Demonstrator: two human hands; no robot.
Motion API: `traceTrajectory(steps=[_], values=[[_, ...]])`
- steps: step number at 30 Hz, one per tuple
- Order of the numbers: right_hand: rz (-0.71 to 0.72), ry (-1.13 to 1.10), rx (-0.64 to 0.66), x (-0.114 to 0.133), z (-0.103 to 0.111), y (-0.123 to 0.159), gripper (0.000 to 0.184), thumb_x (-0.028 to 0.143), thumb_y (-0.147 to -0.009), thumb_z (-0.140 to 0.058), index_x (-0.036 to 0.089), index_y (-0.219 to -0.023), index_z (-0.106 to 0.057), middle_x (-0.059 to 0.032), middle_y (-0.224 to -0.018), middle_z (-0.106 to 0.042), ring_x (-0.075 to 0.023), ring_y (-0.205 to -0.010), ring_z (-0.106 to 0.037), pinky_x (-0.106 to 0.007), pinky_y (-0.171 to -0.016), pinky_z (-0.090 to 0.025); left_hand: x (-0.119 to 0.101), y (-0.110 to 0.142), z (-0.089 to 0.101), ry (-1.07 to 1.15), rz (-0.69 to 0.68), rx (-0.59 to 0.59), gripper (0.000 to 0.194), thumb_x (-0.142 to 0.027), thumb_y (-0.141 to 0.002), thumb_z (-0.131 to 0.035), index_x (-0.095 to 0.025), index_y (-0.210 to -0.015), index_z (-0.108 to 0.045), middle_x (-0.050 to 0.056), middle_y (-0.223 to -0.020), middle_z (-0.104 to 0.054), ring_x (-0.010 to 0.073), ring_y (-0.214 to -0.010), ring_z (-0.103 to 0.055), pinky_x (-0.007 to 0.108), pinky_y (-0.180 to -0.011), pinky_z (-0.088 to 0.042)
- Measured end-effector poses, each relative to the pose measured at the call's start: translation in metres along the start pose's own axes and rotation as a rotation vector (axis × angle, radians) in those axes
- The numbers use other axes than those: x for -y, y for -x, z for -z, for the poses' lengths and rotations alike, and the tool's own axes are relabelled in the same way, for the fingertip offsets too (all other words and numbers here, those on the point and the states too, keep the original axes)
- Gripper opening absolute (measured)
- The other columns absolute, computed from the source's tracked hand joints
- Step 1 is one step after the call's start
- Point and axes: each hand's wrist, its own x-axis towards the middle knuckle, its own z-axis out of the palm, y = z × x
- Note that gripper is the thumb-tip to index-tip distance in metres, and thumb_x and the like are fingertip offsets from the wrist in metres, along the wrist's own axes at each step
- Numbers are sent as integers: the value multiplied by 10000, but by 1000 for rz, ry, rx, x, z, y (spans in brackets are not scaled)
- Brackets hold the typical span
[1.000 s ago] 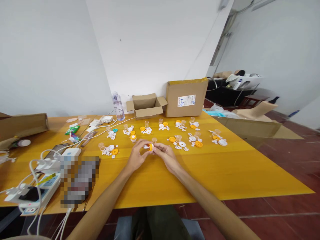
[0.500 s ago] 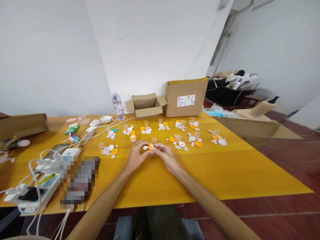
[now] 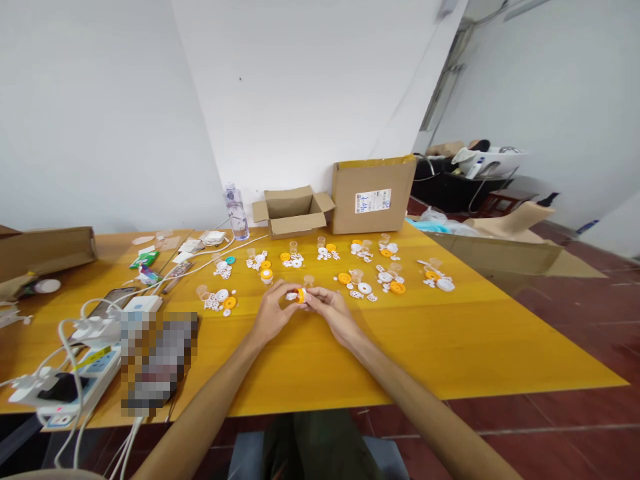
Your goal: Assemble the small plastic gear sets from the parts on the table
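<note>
At the middle of the table my left hand (image 3: 273, 312) and my right hand (image 3: 333, 312) meet, fingertips closed. A small round yellow-orange plastic cap (image 3: 301, 294) is pinched between them, its open side turned left. A small white perforated piece (image 3: 291, 296) shows at my left fingers, against the cap; how they join is too small to tell. Just beyond my hands stands a clear plastic cup (image 3: 309, 281). A clear jar with a yellow and white lid (image 3: 267, 276) stands behind my left hand.
Small groups of clear cups, white pieces and yellow rings (image 3: 397, 288) lie across the table. An open cardboard box (image 3: 297, 225), a taller closed carton (image 3: 373, 200) and a water bottle (image 3: 236, 212) stand behind. Left are power strips (image 3: 103, 360), cables and a pixelated dark object (image 3: 163, 360).
The yellow cap in my fingers has turned slightly, so its open side shows more. My hands stay in almost the same place, and the table items have not moved.
</note>
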Motion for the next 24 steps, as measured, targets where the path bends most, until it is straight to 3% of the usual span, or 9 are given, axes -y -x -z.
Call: traceTrajectory(steps=[9, 13, 15, 18, 24], values=[[-2, 22, -8, 0, 0, 0, 362, 514, -590, -867, 229, -792, -773, -30, -767, -740, -181, -685, -648, -337, -745, -536, -1, 1, 0, -12, -39, 18, 179, -225, -822, -687, -221, -1001, -688, 44, -930, -683, 199, -861, -631, 344, -814, -521], [51, 51, -19, 1, 0, 0, 350, 516, -618, -850, 243, -824, -777, -41, -837, -754, -214, -807, -662, -347, -797, -521, -1, 1, -3, -16, 5, 2, 308, -270, -779, -744, -213, -1068, -655, 51, -983, -690, 202, -894, -643, 337, -817, -525], [68, 72, -24, 1, 0, 0, 336, 511, -637, -840, 242, -828, -774, -46, -864, -758, -226, -843, -663, -354, -814, -517, -1, 1, -3, -17, 34, 3, 283, -300, -786, -738, -210, -1044, -661, 48, -969, -694, 200, -887, -647, 332, -811, -527], [62, 81, -19, 2, 1, 0, 341, 518, -643, -835, 237, -825, -772, -44, -840, -755, -219, -800, -661, -357, -796, -522, -2, 0, -2, -7, 52, 7, 185, -326, -823, -696, -205, -963, -682, 40, -905, -697, 188, -832, -647, 319, -780, -530], [57, 81, 4, 1, 1, 0, 318, 512, -652, -832, 233, -794, -774, -35, -782, -740, -198, -725, -646, -346, -749, -529, -2, -2, -1, 16, 25, -3, 181, -321, -797, -729, -210, -938, -704, 41, -889, -697, 197, -824, -639, 336, -784, -529]])
